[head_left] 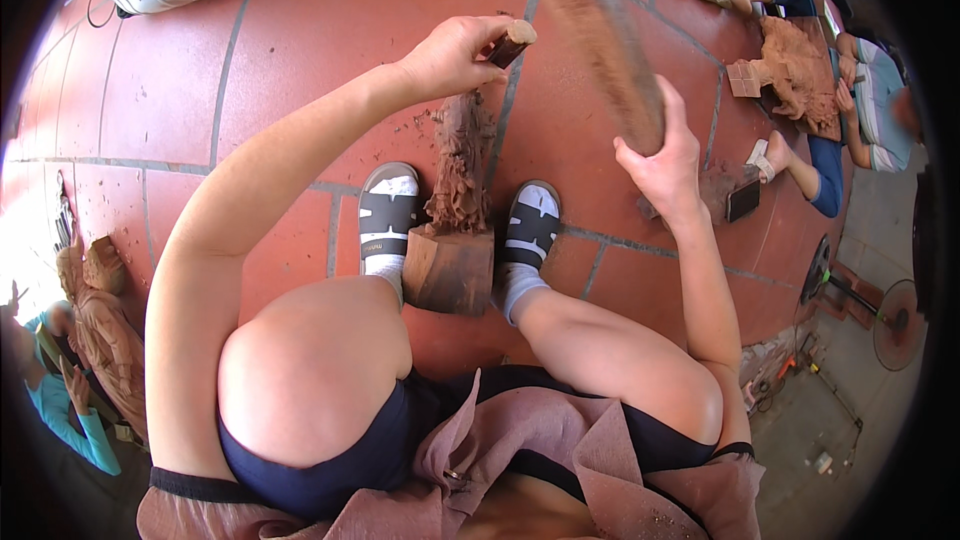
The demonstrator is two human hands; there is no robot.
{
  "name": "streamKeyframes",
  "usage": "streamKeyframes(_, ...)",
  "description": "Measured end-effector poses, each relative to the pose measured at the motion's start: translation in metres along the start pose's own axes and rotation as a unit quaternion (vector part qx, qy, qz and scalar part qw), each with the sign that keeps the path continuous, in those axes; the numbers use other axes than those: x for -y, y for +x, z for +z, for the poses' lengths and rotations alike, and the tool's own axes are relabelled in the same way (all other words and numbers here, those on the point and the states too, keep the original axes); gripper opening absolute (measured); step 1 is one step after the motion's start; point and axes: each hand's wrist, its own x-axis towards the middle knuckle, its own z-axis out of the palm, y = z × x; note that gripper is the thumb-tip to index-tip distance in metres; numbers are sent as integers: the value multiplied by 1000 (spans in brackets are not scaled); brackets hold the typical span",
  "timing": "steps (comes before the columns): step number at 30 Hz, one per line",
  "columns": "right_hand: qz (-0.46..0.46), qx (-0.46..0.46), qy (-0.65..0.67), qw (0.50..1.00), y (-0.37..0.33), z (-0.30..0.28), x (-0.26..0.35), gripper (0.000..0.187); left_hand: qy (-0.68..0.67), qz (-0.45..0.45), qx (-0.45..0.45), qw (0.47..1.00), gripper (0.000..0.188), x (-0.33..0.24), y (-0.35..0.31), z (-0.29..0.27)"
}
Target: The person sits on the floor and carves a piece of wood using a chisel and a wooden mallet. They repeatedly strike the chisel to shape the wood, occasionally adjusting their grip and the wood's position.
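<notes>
My left hand (455,58) is closed round a chisel by its dark wooden handle (514,43), whose pale butt end faces up; the blade is hidden below the fingers. It is over the top of a carved wooden figure (462,165), and whether the blade touches the wood I cannot tell. The figure rises from an uncarved block (450,272) between my sandalled feet. Raised to the right, my right hand (668,155) grips a wooden mallet (610,60), a long bar blurred by motion, apart from the chisel.
Wood chips lie on the red tiled floor (290,70). A black phone (743,200) rests by a brown wooden piece at right. Another person sits beside a large carving (797,75); more carved figures (105,330) and a person are at left. Two fans (897,325) stand far right.
</notes>
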Motion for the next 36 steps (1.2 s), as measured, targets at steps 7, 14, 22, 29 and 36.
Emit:
streamKeyframes(7,-1,-18,10,1000,3,-6,1,72,-4,-5,-17,1000,40,-3,-1,2)
streamKeyframes(14,21,74,-56,995,7,-8,10,76,-5,-55,-98,994,46,24,-3,-20)
streamKeyframes(22,74,92,29,993,3,-7,22,74,-138,-103,-98,980,34,21,-11,-24)
streamKeyframes(29,1,76,29,997,10,-10,33,75,-106,-104,-96,984,34,32,-14,-20)
streamKeyframes(36,-101,36,57,993,37,-12,40,84,-179,-136,-94,970,33,35,-19,-21)
